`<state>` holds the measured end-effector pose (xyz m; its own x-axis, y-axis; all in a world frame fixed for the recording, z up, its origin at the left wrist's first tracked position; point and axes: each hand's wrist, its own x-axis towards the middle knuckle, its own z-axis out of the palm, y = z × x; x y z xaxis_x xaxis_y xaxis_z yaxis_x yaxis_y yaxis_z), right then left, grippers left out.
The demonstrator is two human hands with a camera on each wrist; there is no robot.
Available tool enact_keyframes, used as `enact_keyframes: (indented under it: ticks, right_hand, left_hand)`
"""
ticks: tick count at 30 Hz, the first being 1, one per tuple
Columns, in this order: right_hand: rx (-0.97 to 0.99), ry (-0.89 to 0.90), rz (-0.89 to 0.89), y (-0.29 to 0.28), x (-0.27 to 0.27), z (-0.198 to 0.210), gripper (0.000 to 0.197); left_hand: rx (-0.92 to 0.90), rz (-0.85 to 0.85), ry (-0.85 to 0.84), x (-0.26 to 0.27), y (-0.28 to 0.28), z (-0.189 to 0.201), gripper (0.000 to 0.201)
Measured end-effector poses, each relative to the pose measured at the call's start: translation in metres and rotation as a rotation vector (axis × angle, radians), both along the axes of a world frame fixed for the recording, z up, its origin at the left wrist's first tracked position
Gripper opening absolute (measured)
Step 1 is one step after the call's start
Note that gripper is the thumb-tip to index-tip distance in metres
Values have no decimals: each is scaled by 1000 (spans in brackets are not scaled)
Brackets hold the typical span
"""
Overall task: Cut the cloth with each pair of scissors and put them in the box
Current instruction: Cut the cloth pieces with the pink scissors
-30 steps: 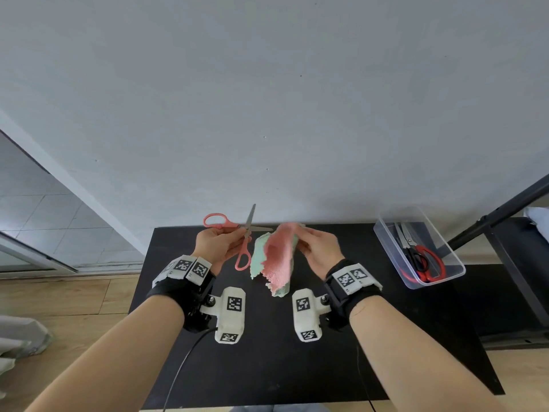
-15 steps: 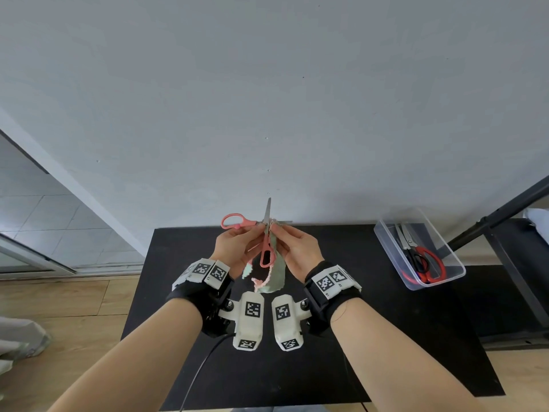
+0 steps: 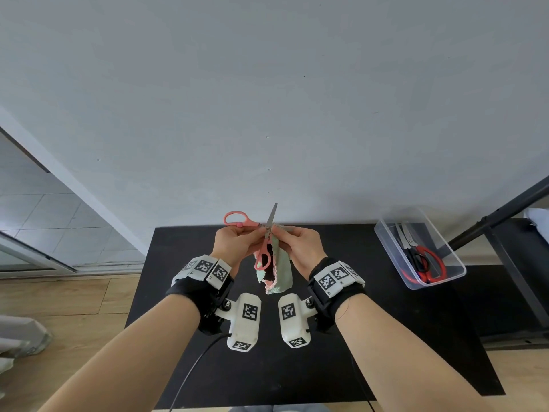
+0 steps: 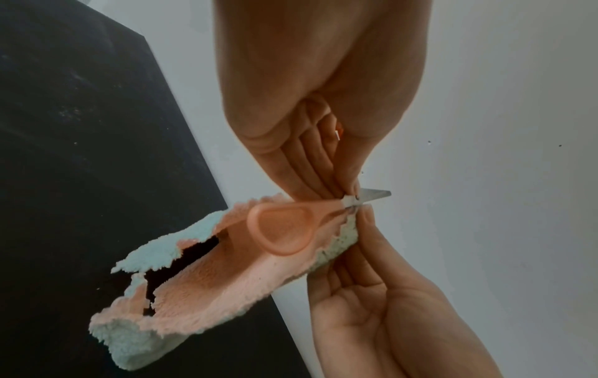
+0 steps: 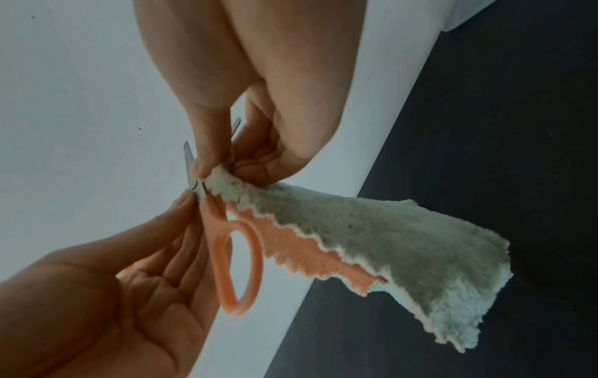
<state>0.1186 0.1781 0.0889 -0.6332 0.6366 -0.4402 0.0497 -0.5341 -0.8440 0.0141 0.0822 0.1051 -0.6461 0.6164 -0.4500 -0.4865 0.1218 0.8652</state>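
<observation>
Above the black bench [image 3: 297, 367], left hand [image 3: 234, 243] pinches one open pink-handled scissors [image 3: 263, 233], right hand [image 3: 300, 245] pinches one ragged pink-and-green cloth [image 3: 282, 272].

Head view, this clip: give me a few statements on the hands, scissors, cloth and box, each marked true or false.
1. The left hand holds the pink scissors. True.
2. The cloth lies flat on the black table. False: the right hand pinches it, and it hangs in the air.
3. The clear box holds red-handled scissors. True.
4. The pink scissors' blades are closed. False: they are spread open.
</observation>
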Motion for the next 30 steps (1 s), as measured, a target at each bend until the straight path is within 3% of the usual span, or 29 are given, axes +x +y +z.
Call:
enact_keyframes:
  ticks: [6, 12, 17, 23, 30]
  right_hand:
    - [3, -5, 39, 9, 4, -1, 22]
    - [-28, 36, -12, 38, 28, -4, 18]
    - [157, -57, 161, 54, 34, 3, 22]
    - [395, -147, 357, 59, 17, 18, 28]
    - [647, -258, 673, 46, 2, 35, 22]
  left_hand:
    - [-16, 0, 24, 0, -1, 4, 7]
    - [-65, 47, -14, -15, -13, 7, 4]
    - [-166, -136, -5, -23, -20, 11, 10]
    - [-277, -374, 190, -22, -15, 17, 12]
    - [-314, -466, 285, -22, -10, 23, 7]
